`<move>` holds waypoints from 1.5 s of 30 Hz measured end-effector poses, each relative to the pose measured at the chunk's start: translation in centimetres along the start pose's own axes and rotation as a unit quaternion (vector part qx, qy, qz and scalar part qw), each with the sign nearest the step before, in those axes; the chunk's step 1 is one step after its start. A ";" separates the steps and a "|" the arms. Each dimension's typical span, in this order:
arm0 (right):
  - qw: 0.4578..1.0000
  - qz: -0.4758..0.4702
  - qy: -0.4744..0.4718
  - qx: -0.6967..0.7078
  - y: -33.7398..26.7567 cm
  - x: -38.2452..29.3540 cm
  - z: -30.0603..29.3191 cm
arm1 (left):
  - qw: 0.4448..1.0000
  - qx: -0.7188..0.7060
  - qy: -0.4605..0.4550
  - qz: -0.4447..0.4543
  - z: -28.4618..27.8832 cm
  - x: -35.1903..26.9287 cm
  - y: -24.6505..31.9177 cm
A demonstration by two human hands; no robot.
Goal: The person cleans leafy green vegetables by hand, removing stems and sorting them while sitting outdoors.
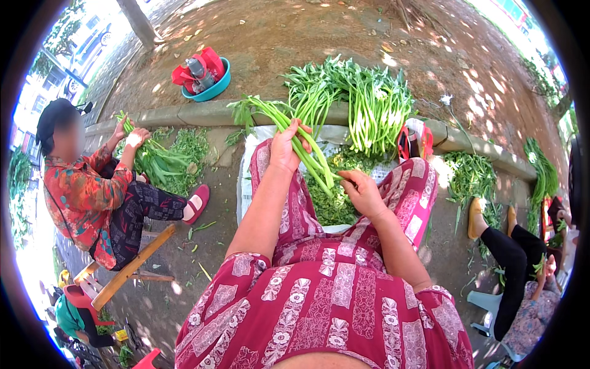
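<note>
My left hand (286,146) grips a bunch of green leafy stalks, probably water spinach (313,161), across its middle. The leafy tops point away to the upper left, and the bare stem ends slant toward me. At those lower ends, my right hand (364,193) pinches a thin green stem (337,177) between thumb and forefinger. Below both hands, between my knees, a heap of loose leaves and trimmings (326,203) lies on a white plastic sheet (248,159). Past it, larger bundles of the same greens (380,106) rest over a concrete curb.
Beyond the curb (184,114) stands a teal basin (214,92) with red bags and a grey bottle. A red bag (426,138) is by my right knee. A person (87,184) on a wooden stool (133,267) handles greens at left; another person (516,286) sits at right near piled greens (470,177).
</note>
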State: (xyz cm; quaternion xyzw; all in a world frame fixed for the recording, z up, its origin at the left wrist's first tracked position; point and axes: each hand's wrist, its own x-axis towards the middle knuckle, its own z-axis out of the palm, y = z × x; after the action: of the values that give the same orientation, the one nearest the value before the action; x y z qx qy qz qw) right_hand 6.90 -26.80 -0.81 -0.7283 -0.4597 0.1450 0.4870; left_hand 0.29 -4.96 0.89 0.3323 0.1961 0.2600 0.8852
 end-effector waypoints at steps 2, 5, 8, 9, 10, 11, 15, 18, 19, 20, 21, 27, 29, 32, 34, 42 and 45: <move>1.000 -0.005 -0.015 -0.020 0.0 0.0 0.0 | 1.000 -0.001 -0.006 -0.005 -0.1 0.0 0.0; 0.998 0.011 -0.042 -0.037 -0.6 -0.1 -0.1 | 1.000 -0.005 -0.012 -0.010 -0.2 0.0 0.0; 0.996 0.020 -0.071 -0.043 -1.0 -0.1 0.0 | 1.000 -0.006 -0.011 -0.011 -0.4 0.0 0.1; 0.996 0.024 -0.079 -0.042 -1.5 -0.2 -0.1 | 1.000 -0.010 -0.013 -0.014 -0.5 0.0 0.1; 0.995 0.029 -0.087 -0.042 -1.8 -0.2 0.0 | 1.000 -0.013 -0.015 -0.017 -0.6 0.0 0.1; 0.994 0.021 -0.096 -0.042 -1.8 -0.3 0.1 | 1.000 -0.017 -0.018 -0.018 -0.7 0.0 0.1; 0.993 -0.009 -0.107 -0.040 -1.4 -0.6 0.6 | 0.999 -0.021 -0.013 -0.024 -0.7 0.0 0.0; 0.994 -0.026 -0.095 -0.038 -1.3 -0.6 0.8 | 0.999 -0.022 -0.003 -0.028 -0.7 0.1 -0.1; 0.995 -0.030 -0.090 -0.038 -1.3 -0.6 0.8 | 0.999 -0.024 -0.002 -0.030 -0.8 0.2 -0.1; 0.996 -0.030 -0.080 -0.029 -1.3 -0.6 0.9 | 0.999 -0.022 0.002 -0.029 -0.8 0.2 -0.1; 0.997 -0.030 -0.070 -0.021 -1.4 -0.7 0.9 | 0.999 -0.019 0.005 -0.029 -0.8 0.3 -0.1; 1.000 -0.008 -0.023 0.005 -1.4 -0.6 1.1 | 0.999 -0.020 0.018 -0.024 -0.5 0.3 -0.3; 1.000 0.003 -0.003 0.007 -1.3 -0.6 1.3 | 0.999 -0.029 0.017 -0.026 -0.4 0.2 -0.2; 1.000 0.022 0.017 -0.002 -1.1 -0.5 1.4 | 0.999 -0.038 0.008 -0.032 -0.5 0.3 -0.3; 0.999 0.027 0.030 -0.006 -0.8 -0.6 1.7 | 0.998 -0.047 0.010 -0.038 -0.7 0.4 -0.3; 0.924 0.240 0.098 0.282 1.4 -1.3 1.7 | 0.986 -0.156 -0.029 -0.047 -2.1 1.1 1.0; 0.926 0.236 0.084 0.281 2.1 -1.2 1.6 | 0.982 -0.173 -0.058 -0.056 -2.3 1.0 1.2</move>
State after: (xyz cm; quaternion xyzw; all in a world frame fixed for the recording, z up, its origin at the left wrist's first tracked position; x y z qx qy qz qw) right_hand 6.28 -27.10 -3.60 -0.6588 -0.1723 0.3177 0.6598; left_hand -0.50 -2.42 -0.06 0.1773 0.1148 0.2200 0.9524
